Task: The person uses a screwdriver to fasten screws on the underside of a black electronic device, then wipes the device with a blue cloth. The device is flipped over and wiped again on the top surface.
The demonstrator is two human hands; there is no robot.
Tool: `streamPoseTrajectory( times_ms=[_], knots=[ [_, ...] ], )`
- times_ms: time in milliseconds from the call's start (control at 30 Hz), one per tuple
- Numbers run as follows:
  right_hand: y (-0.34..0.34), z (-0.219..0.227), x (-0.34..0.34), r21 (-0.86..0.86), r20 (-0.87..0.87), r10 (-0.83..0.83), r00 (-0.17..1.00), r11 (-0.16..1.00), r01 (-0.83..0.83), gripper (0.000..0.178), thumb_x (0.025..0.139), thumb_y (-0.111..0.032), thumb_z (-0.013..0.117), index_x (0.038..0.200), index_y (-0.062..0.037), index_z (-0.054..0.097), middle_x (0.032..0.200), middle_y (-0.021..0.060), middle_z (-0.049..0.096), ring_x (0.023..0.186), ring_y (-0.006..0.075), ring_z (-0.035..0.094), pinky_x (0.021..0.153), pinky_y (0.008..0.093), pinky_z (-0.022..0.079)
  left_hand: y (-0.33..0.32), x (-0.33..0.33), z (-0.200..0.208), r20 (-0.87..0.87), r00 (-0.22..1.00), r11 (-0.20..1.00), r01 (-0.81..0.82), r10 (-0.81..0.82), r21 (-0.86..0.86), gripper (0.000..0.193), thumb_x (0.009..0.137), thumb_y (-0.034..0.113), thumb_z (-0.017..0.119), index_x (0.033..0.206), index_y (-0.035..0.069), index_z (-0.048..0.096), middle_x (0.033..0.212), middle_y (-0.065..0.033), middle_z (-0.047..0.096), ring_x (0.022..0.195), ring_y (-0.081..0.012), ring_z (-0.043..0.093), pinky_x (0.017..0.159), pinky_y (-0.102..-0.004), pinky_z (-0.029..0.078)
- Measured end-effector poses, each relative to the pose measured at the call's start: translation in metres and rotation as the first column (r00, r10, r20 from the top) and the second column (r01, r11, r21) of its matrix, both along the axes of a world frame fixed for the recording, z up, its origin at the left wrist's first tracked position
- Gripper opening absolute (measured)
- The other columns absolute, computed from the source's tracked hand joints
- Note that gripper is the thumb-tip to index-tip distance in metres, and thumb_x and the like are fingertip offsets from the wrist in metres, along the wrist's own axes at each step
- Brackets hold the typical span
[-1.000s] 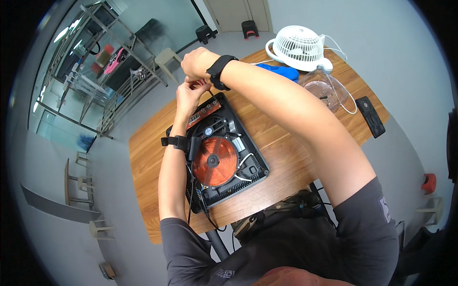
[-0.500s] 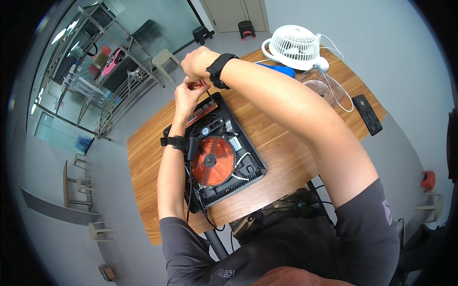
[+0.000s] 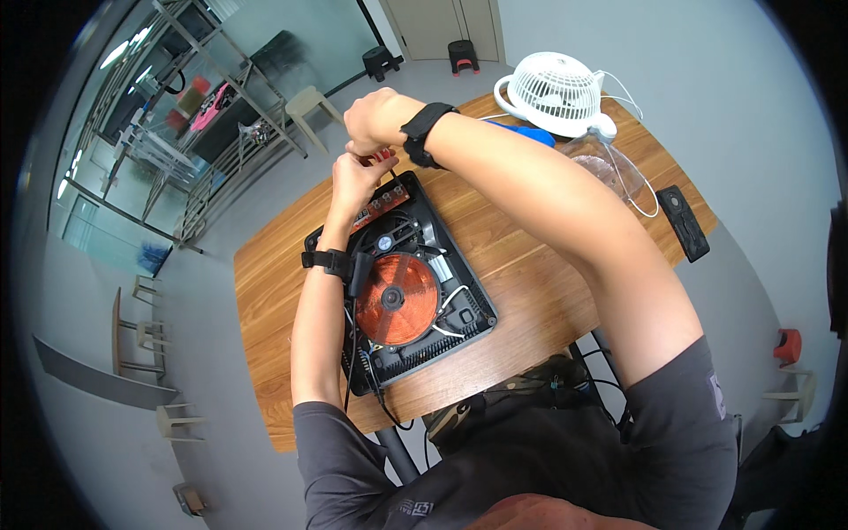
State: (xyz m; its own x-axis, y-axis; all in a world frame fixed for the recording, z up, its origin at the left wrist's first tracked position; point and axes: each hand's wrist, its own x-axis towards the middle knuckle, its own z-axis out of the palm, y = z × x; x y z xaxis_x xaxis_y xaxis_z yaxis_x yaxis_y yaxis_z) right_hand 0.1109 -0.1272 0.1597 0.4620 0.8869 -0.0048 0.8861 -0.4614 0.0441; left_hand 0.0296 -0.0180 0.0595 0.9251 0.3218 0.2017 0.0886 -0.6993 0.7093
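While the left hand (image 3: 355, 179) is pinching a red-handled tool (image 3: 382, 157), apparently for steadiness, the right hand (image 3: 375, 119) is resting curled above it, fingertips hidden, grip untellable. Dark shaft (image 3: 395, 177) is slanting toward an opened appliance (image 3: 424, 234), lying copper coil (image 3: 397, 299) upward on the wooden table (image 3: 530, 291), presumably for access. White fan (image 3: 556, 93) standing far right; grey floor (image 3: 238, 371) surrounding.

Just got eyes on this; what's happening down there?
A person's left hand pinches a red-handled tool over the far end of an opened appliance. The right hand curls just above, its grip hidden. The copper-coloured coil lies exposed; tip contact is unclear.
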Motion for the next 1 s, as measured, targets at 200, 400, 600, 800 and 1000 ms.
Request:
streamPoseTrajectory(
  times_ms=[200,400,600,800,1000],
  knots=[
    [-0.011,0.005,0.000,0.013,-0.039,0.116,0.993,0.993,-0.115,0.038,0.086,-0.024,0.070,0.119,-0.0055,0.073,0.116,0.0168,0.074,0.105,0.0297,0.072,0.088,0.0418,0.057,0.001,0.002,-0.002,0.077,0.996,0.996,0.053,-0.047,-0.076,0.030,0.084,0.019,0.080,0.103,-0.003,0.072,0.091,-0.0096,0.076,0.068,-0.0098,0.062,0.061,-0.0316,0.050],
    [0.006,0.007,-0.008,0.013,0.026,0.031,0.999,0.999,-0.032,0.036,0.092,-0.030,0.064,0.118,-0.0083,0.075,0.118,0.0114,0.075,0.109,0.0272,0.072,0.089,0.0409,0.056,0.006,0.005,-0.010,0.106,0.994,0.999,-0.028,0.031,-0.025,0.037,0.080,0.023,0.085,0.098,-0.006,0.072,0.089,-0.0096,0.076,0.072,-0.0158,0.065,0.073,-0.0338,0.053],
    [0.007,0.006,-0.004,-0.088,0.090,0.030,0.995,0.996,-0.022,0.049,0.096,-0.044,0.060,0.128,-0.0070,0.068,0.113,0.0158,0.075,0.101,0.0314,0.073,0.088,0.0423,0.057,0.002,0.002,-0.003,0.062,0.998,0.999,-0.026,0.023,0.036,0.030,0.080,0.022,0.084,0.093,-0.003,0.073,0.084,-0.0100,0.075,0.063,-0.0125,0.063,0.064,-0.0320,0.052],
    [-0.007,0.004,0.011,-0.081,-0.045,0.064,0.997,0.994,-0.067,0.045,0.090,-0.034,0.067,0.127,-0.0082,0.067,0.109,0.0168,0.074,0.097,0.0342,0.072,0.083,0.0450,0.057,0.001,0.006,-0.013,0.142,0.989,0.977,0.071,-0.043,-0.200,0.029,0.085,0.019,0.082,0.101,-0.002,0.071,0.085,-0.0034,0.073,0.059,-0.0076,0.057,0.055,-0.0274,0.048],
    [-0.005,-0.004,0.018,-0.029,0.120,0.009,0.993,1.000,-0.006,0.036,0.092,-0.037,0.064,0.109,-0.0072,0.076,0.104,0.0148,0.076,0.095,0.0316,0.073,0.084,0.0424,0.059,0.010,0.008,-0.021,0.111,0.993,0.997,0.043,-0.035,-0.069,0.033,0.085,0.021,0.082,0.109,0.000,0.072,0.085,-0.0024,0.073,0.060,-0.0061,0.058,0.059,-0.0270,0.049]
  ],
)
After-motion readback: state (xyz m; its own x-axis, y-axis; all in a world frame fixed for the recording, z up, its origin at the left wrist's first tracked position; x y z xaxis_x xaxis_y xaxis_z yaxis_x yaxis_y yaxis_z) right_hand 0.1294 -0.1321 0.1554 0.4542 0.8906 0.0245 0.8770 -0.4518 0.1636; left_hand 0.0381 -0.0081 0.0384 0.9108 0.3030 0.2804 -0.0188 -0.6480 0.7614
